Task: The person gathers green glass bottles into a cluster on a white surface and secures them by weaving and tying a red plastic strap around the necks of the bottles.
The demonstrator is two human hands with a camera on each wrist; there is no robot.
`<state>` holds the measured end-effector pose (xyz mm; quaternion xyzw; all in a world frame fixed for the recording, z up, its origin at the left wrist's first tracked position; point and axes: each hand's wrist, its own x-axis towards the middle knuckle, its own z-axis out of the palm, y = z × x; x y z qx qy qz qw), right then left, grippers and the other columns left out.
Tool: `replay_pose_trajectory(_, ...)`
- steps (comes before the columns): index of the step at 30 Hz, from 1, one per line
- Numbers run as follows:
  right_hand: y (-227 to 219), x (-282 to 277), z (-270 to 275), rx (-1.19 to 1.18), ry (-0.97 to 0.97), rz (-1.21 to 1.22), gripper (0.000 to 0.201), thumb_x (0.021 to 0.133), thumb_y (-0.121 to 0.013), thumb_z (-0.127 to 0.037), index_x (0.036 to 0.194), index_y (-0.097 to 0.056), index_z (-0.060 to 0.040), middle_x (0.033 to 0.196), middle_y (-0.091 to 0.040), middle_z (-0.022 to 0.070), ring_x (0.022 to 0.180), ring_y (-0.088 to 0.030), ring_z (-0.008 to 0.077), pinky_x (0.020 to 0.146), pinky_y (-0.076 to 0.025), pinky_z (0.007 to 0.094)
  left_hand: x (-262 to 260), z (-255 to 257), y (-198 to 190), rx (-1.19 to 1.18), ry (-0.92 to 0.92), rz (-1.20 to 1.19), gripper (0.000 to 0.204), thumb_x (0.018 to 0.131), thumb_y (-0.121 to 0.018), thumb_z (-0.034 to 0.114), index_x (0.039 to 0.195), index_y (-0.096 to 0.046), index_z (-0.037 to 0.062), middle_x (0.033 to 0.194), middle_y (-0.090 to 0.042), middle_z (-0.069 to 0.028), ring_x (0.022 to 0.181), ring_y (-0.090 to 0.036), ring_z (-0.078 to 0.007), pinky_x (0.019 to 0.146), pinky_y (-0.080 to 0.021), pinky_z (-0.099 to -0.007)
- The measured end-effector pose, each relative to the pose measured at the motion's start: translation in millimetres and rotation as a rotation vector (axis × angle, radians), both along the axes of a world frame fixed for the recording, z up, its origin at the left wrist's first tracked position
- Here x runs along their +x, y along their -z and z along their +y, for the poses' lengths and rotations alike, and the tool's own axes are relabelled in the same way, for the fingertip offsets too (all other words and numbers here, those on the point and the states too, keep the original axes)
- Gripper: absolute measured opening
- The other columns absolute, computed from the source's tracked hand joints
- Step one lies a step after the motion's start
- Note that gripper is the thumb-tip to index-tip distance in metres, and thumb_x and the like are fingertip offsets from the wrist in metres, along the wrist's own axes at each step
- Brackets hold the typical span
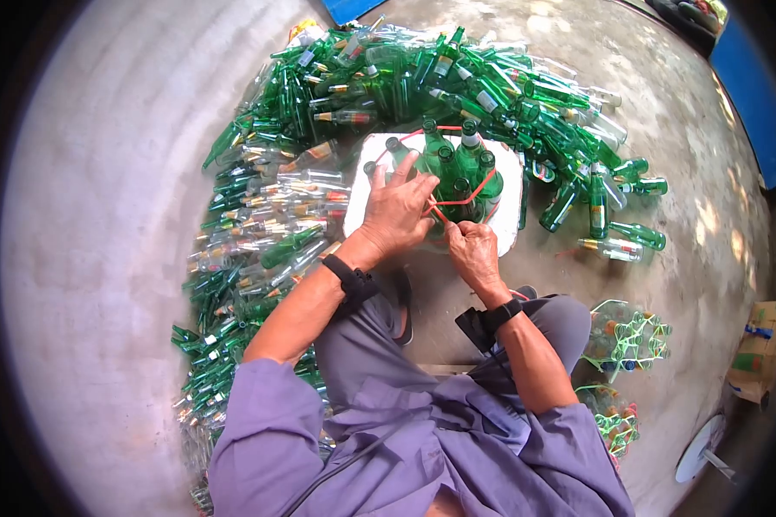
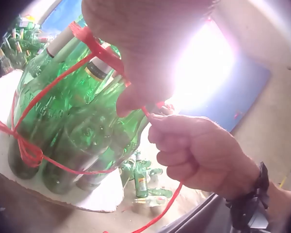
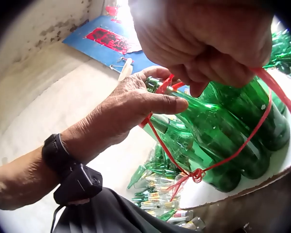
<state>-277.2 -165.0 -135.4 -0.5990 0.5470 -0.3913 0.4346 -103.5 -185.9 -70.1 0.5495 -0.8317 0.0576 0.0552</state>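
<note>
Several upright green bottles (image 1: 457, 168) stand bunched on a white board (image 1: 366, 185), ringed by a red string (image 1: 470, 200). My left hand (image 1: 397, 211) lies over the bottle tops with its fingers spread and fairly straight, its thumb pressing the string against the glass. In the left wrist view this hand (image 2: 136, 48) covers the bottle necks (image 2: 72, 131). My right hand (image 1: 472, 250) is curled into a fist just in front of the bunch and grips the string's loose end (image 2: 160, 208). From the right wrist, the right hand (image 3: 208, 43) pulls the string (image 3: 242, 145) taut around the bottles (image 3: 223, 131).
A wide heap of green and clear bottles (image 1: 276, 207) lies on the concrete floor left of and behind the board. Tied bottle bundles (image 1: 625, 336) stand at my right knee. A cardboard box (image 1: 763, 349) and a blue panel (image 1: 754, 86) are at the right.
</note>
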Motion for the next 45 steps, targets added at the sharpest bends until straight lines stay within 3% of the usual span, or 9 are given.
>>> replay_pose_trajectory(14,-7.1,-13.3,11.5,-0.031,-0.036,0.041,0.033,0.094,-0.062,-0.023,0.075,-0.070,0.0020,0.052,-0.058,0.0135,0.050,-0.055,0.0158,0.052,-0.045,0.0359,-5.2,-0.2,0.9,0.007,-0.050,0.034,0.068,0.072,-0.081,0.033,0.133,-0.058,0.0141,0.142,-0.058,-0.0027,0.150,-0.026,-0.0259,0.113,-0.026,-0.0644)
replay_pose_trajectory(16,-10.0,-13.6,11.3,0.053,-0.033,-0.063,0.034,0.093,-0.064,-0.020,0.070,-0.062,0.0056,0.059,-0.054,0.0256,0.046,-0.049,0.0292,0.053,-0.044,0.0430,-4.8,0.0,1.7,0.020,-0.063,0.041,0.069,0.072,-0.081,0.032,0.134,-0.057,0.0144,0.142,-0.058,-0.0023,0.151,-0.026,-0.0258,0.114,-0.025,-0.0653)
replay_pose_trajectory(20,2.2,-14.7,8.4,-0.070,-0.048,0.052,0.033,0.094,-0.062,-0.022,0.074,-0.068,0.0031,0.053,-0.053,0.0188,0.046,-0.053,0.0207,0.050,-0.043,0.0371,-5.0,1.3,1.3,0.003,-0.068,0.055,0.069,0.071,-0.082,0.031,0.134,-0.058,0.0144,0.142,-0.058,-0.0023,0.150,-0.027,-0.0257,0.113,-0.025,-0.0661)
replay_pose_trajectory(22,-10.2,-16.7,9.1,-0.199,-0.048,0.187,0.033,0.093,-0.064,-0.020,0.070,-0.063,0.0027,0.062,-0.057,0.0261,0.055,-0.059,0.0422,0.054,-0.046,0.0467,-4.6,1.1,1.9,0.012,-0.074,0.060,0.068,0.071,-0.082,0.030,0.133,-0.058,0.0145,0.141,-0.058,-0.0027,0.151,-0.027,-0.0252,0.113,-0.024,-0.0672)
replay_pose_trajectory(25,-14.9,-23.5,7.3,-0.227,-0.085,0.217,0.032,0.093,-0.065,-0.020,0.070,-0.063,0.0013,0.064,-0.058,0.0258,0.062,-0.060,0.0456,0.054,-0.047,0.0488,-4.2,4.0,2.1,0.004,-0.064,0.082,0.067,0.073,-0.082,0.030,0.133,-0.058,0.0139,0.141,-0.058,-0.0032,0.149,-0.029,-0.0247,0.112,-0.025,-0.0662)
replay_pose_trajectory(29,-3.3,-28.3,0.6,-0.234,-0.081,0.269,0.031,0.093,-0.065,-0.020,0.070,-0.062,0.0016,0.063,-0.057,0.0256,0.060,-0.060,0.0448,0.054,-0.047,0.0483,-4.7,5.3,0.8,0.000,-0.067,0.081,0.067,0.074,-0.081,0.030,0.134,-0.058,0.0135,0.141,-0.058,-0.0030,0.149,-0.029,-0.0238,0.112,-0.026,-0.0645)
replay_pose_trajectory(31,1.2,-28.5,-4.7,-0.315,-0.057,0.254,0.032,0.095,-0.065,-0.020,0.074,-0.066,0.0043,0.059,-0.057,0.0225,0.046,-0.052,0.0292,0.051,-0.044,0.0402,-2.5,5.7,2.7,-0.013,-0.063,0.086,0.067,0.074,-0.081,0.030,0.135,-0.058,0.0136,0.141,-0.058,-0.0027,0.149,-0.029,-0.0234,0.113,-0.026,-0.0644)
replay_pose_trajectory(34,-13.7,-34.0,-6.9,-0.156,-0.088,0.274,0.030,0.092,-0.066,-0.019,0.071,-0.063,0.0017,0.064,-0.058,0.0257,0.059,-0.060,0.0439,0.054,-0.046,0.0477,-0.8,7.9,3.6,-0.027,-0.058,0.089,0.067,0.074,-0.080,0.030,0.135,-0.059,0.0135,0.142,-0.058,-0.0022,0.149,-0.028,-0.0229,0.113,-0.025,-0.0640)
replay_pose_trajectory(45,-48.6,-37.1,-2.6,-0.350,-0.182,0.449,0.032,0.093,-0.067,-0.018,0.067,-0.060,0.0005,0.065,-0.057,0.0249,0.063,-0.060,0.0442,0.053,-0.047,0.0469,0.9,7.4,4.0,-0.020,-0.071,0.091,0.063,0.076,-0.076,0.023,0.136,-0.059,0.0129,0.145,-0.055,-0.0017,0.150,-0.026,-0.0227,0.116,-0.023,-0.0606)
